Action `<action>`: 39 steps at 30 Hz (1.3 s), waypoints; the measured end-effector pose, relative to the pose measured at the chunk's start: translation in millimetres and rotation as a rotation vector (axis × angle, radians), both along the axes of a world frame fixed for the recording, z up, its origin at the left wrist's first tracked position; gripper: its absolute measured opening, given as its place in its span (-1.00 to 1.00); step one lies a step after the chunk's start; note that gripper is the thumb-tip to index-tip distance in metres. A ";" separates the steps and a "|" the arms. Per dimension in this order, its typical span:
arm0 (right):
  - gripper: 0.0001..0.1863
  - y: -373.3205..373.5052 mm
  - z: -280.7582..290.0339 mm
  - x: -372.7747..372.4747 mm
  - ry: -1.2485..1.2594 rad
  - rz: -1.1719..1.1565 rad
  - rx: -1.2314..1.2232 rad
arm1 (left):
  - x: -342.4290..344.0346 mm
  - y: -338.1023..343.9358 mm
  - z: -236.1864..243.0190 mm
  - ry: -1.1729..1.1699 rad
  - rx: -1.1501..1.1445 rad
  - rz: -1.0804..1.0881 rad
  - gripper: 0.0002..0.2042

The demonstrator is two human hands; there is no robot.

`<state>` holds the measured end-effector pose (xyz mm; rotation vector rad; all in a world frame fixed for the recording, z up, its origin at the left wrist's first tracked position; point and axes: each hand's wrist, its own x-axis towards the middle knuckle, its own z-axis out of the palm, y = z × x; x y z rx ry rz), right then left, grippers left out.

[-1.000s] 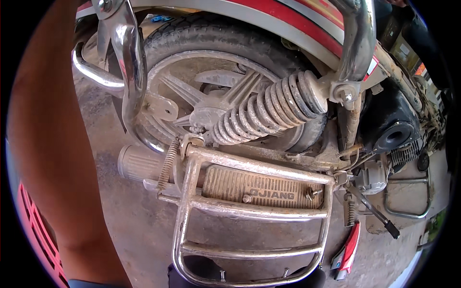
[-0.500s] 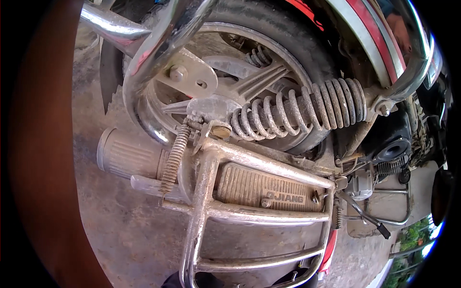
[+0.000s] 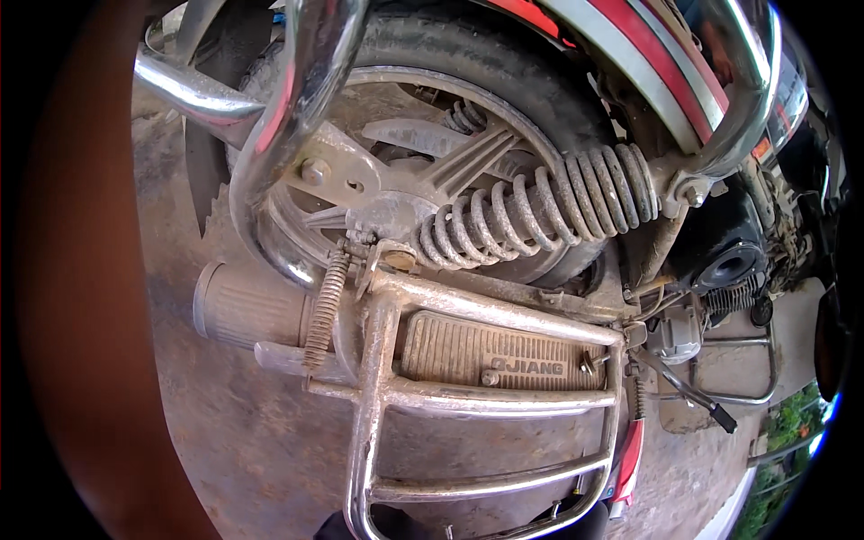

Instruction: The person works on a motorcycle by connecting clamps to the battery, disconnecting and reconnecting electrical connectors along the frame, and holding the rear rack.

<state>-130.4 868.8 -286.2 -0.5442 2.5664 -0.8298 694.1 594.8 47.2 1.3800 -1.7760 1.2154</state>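
Observation:
Very close in front of me is the rear of a dusty motorcycle. A grey coil shock spring (image 3: pixel 531 211) slants across the spoked rear wheel (image 3: pixel 468 153). Below it a ribbed footrest plate (image 3: pixel 486 355) sits inside a worn metal guard frame (image 3: pixel 378 405), with a thin rusty spring (image 3: pixel 326 306) and a grey rubber foot peg (image 3: pixel 243 306) on its left. A blurred forearm (image 3: pixel 90 315), mine, runs up the left edge; its hand is out of the picture. My right hand is not visible.
A chrome rail (image 3: pixel 297 108) curves over the wheel at top left. A red-and-white mudguard (image 3: pixel 648 63) arches above. To the right are a black engine part (image 3: pixel 729 261) and a thin lever (image 3: pixel 693 396). Dirty concrete ground (image 3: pixel 243 450) lies beneath.
The view has closed in on the wheel and spring, which now fill more of the picture. The forearm stays along the left edge.

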 end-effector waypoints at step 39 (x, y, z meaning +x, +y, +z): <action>-0.51 37.2 6.1 -36.1 0.222 0.194 0.117 | 12.6 -77.5 168.2 0.090 0.586 0.431 -0.62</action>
